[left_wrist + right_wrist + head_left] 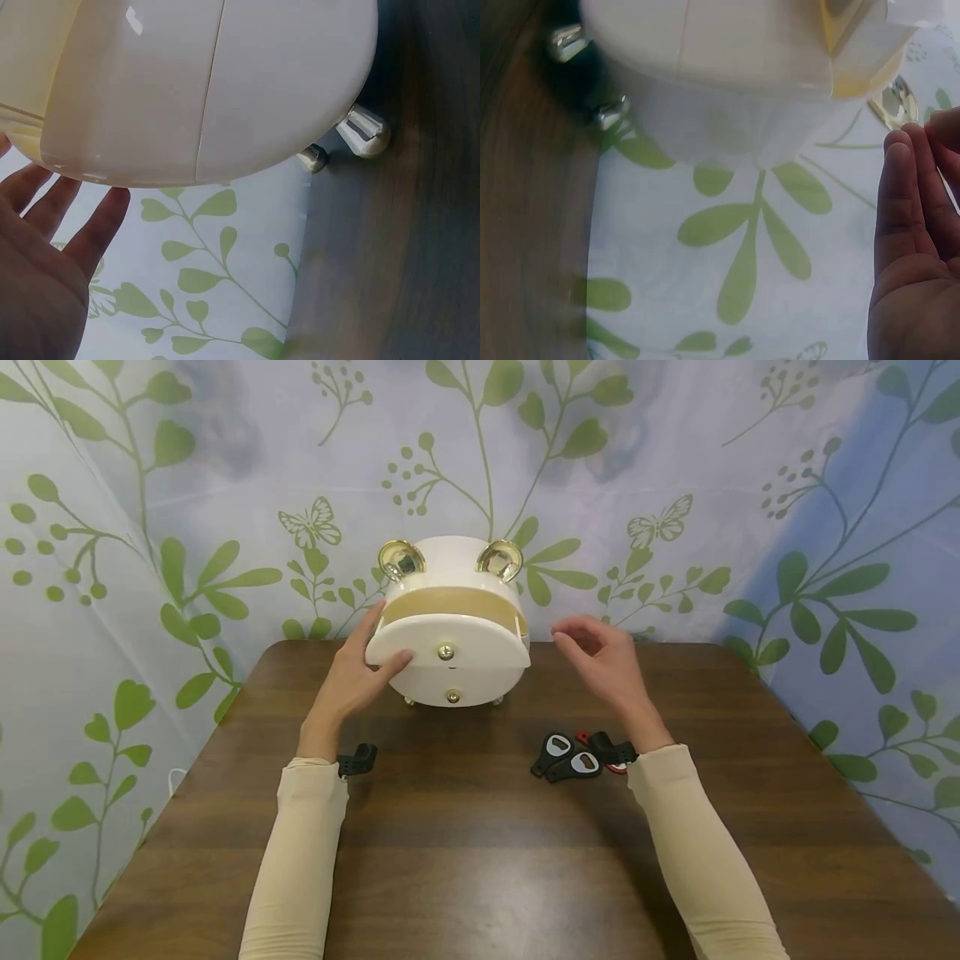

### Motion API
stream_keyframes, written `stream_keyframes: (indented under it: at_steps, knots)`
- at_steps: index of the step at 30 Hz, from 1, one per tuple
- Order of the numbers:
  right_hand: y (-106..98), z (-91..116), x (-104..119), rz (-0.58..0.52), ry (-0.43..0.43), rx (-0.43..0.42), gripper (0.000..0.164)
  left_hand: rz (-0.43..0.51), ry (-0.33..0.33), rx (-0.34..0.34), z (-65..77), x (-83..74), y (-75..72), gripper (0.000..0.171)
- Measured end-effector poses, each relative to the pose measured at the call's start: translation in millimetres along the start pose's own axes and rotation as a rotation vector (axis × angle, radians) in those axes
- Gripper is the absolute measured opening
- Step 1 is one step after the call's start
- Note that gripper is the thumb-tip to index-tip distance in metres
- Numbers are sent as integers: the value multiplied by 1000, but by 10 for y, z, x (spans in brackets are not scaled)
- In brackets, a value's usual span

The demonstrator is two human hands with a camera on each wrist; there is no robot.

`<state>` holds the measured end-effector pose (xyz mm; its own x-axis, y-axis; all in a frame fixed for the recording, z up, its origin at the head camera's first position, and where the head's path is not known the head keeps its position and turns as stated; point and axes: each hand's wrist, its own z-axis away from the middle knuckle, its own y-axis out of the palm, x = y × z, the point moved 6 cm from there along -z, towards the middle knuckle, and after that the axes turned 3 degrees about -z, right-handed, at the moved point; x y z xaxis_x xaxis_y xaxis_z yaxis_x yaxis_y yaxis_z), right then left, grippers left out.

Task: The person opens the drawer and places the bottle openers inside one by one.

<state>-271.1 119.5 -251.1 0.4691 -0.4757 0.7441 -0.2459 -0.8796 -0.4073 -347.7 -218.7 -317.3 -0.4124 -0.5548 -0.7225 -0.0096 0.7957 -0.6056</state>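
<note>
A white two-drawer box (457, 685) with gold round ears (500, 561) and small gold feet stands at the back of the table. Its upper drawer (480, 639) is pulled out, with a gold knob on the front. My left hand (352, 672) holds the box's left side, thumb on the drawer front and fingers along the side. In the left wrist view its fingertips (116, 199) touch the white side wall. To the right of the box, my right hand (600, 658) is in the air, fingers near the thumb, holding nothing visible.
Several black and red bottle openers (585, 765) lie on the wooden table (465, 860), partly hidden by the right wrist's black strap device (611, 749). Behind the table hangs a leaf-patterned cloth (675, 468). A white cable (176, 777) shows at the left edge.
</note>
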Motion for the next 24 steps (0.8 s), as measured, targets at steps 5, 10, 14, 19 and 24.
stream_keyframes:
  at_steps: [5, 10, 14, 19, 24]
  knots:
    - [-97, 74, -221, 41, 21, -34, 18, -3, 15, -47, -57, 4, -20, 77]
    - [-193, 123, -590, 70, 52, -44, 19, 9, 10, -98, -91, -4, -26, 78]
    - [-264, 156, -703, 114, 54, -43, 19, 13, 10, -123, -92, -43, -8, 78]
    - [-319, 159, -720, 131, 42, -50, 19, 13, 17, -161, -103, -90, 10, 75]
    - [-331, 153, -647, 138, 41, -53, 18, -10, 42, -213, -109, -118, 4, 72]
